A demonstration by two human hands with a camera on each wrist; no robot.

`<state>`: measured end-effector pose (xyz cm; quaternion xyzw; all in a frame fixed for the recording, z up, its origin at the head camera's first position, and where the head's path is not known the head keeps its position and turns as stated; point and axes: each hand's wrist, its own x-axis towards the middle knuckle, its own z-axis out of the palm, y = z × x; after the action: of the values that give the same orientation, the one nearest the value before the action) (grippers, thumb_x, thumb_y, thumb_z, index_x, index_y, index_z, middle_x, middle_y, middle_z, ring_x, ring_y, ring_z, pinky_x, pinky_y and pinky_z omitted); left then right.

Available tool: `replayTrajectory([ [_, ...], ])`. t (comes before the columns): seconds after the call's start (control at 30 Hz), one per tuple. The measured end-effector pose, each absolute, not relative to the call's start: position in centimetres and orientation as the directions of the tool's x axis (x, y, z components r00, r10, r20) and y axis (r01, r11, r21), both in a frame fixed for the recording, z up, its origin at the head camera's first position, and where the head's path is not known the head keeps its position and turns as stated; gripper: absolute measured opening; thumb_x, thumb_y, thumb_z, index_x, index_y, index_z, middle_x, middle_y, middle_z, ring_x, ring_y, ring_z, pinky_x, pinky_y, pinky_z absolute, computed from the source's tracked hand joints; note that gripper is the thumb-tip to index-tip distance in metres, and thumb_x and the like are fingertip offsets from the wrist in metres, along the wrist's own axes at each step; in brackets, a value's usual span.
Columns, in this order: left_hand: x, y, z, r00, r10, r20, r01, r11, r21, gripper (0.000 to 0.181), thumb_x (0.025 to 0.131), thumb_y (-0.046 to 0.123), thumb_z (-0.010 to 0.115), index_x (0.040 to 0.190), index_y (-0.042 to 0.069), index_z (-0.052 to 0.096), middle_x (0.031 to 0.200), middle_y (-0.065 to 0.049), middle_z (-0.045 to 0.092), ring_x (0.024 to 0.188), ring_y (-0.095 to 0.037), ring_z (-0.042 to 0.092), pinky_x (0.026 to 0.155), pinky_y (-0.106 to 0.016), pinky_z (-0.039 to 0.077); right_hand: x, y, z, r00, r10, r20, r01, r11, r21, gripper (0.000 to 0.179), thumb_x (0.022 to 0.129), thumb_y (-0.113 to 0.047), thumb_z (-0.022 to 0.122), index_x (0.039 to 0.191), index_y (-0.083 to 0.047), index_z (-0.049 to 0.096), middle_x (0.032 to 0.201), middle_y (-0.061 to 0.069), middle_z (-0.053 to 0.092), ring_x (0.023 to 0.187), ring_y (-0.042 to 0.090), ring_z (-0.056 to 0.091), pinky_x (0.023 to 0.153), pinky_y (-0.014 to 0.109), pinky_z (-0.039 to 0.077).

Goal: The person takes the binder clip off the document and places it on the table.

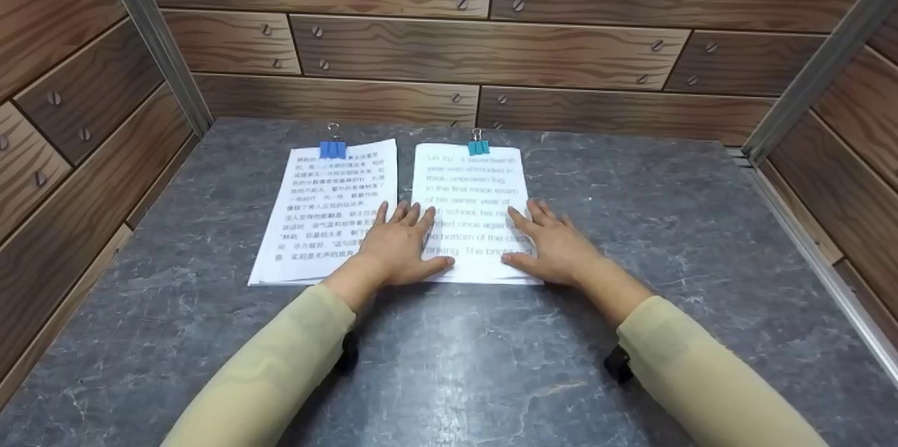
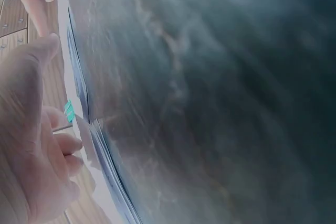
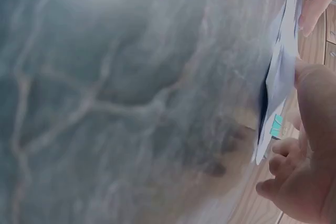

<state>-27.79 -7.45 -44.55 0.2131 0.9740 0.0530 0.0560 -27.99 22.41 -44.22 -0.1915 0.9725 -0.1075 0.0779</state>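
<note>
Two clipped stacks of paper lie side by side on the table. The left stack (image 1: 330,222) carries Chinese print and has a blue binder clip (image 1: 333,149) at its top edge. English print covers the right stack (image 1: 466,222), whose top edge holds a teal binder clip (image 1: 478,147). My left hand (image 1: 400,247) is spread over the gap between the stacks, its thumb reaching onto the English pages. My right hand (image 1: 554,240) lies at the right edge of the English stack, fingers spread, thumb and fingertips on the paper. Both wrist views show the stacks edge-on beside the hands.
The grey marbled table (image 1: 463,356) extends around the papers. Wood-patterned panels (image 1: 491,54) close off the back and both sides, with metal posts (image 1: 158,40) at the corners. Dark bands (image 1: 619,364) sit at both wrists.
</note>
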Motion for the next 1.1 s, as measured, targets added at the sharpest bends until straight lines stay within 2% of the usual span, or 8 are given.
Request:
replayTrajectory([
  [0.17, -27.78, -7.48, -44.50, -0.886, 0.451, -0.108, 0.432, 0.887, 0.163, 0.098, 0.098, 0.074, 0.055, 0.167, 0.009, 0.033, 0.170, -0.020, 0.031, 0.160, -0.040, 0.021, 0.130, -0.056, 0.008, -28.12, 22.50, -44.54, -0.896, -0.418, -0.150, -0.372, 0.891, -0.260, 0.083, 0.105, -0.056, 0.057, 0.166, -0.006, 0.033, 0.171, 0.026, 0.022, 0.159, 0.047, 0.017, 0.125, 0.066, 0.018],
  [0.4, -27.81, -7.34, -44.44, -0.882, 0.449, -0.141, 0.420, 0.886, 0.196, 0.097, 0.098, 0.072, 0.057, 0.166, 0.006, 0.034, 0.170, -0.022, 0.029, 0.159, -0.042, 0.021, 0.130, -0.052, 0.011, -27.91, 22.46, -44.68, -0.901, -0.404, -0.158, -0.352, 0.894, -0.277, 0.082, 0.105, -0.055, 0.057, 0.167, -0.006, 0.033, 0.172, 0.026, 0.021, 0.157, 0.049, 0.022, 0.123, 0.068, 0.023],
  [0.83, -27.75, -7.23, -44.12, -0.864, 0.470, -0.179, 0.450, 0.882, 0.142, 0.097, 0.101, 0.070, 0.053, 0.165, 0.001, 0.033, 0.169, -0.027, 0.029, 0.158, -0.043, 0.024, 0.130, -0.049, 0.013, -27.83, 22.25, -44.82, -0.898, -0.406, -0.168, -0.352, 0.893, -0.280, 0.083, 0.105, -0.055, 0.057, 0.166, -0.005, 0.033, 0.172, 0.026, 0.020, 0.158, 0.047, 0.021, 0.123, 0.067, 0.024],
  [1.1, -27.91, -7.06, -43.82, -0.861, 0.477, -0.177, 0.460, 0.878, 0.133, 0.096, 0.101, 0.069, 0.053, 0.165, -0.001, 0.033, 0.168, -0.028, 0.030, 0.158, -0.042, 0.024, 0.130, -0.049, 0.014, -28.00, 22.37, -44.55, -0.897, -0.411, -0.166, -0.351, 0.887, -0.299, 0.082, 0.105, -0.053, 0.058, 0.166, -0.005, 0.034, 0.172, 0.027, 0.020, 0.156, 0.050, 0.023, 0.122, 0.068, 0.025],
])
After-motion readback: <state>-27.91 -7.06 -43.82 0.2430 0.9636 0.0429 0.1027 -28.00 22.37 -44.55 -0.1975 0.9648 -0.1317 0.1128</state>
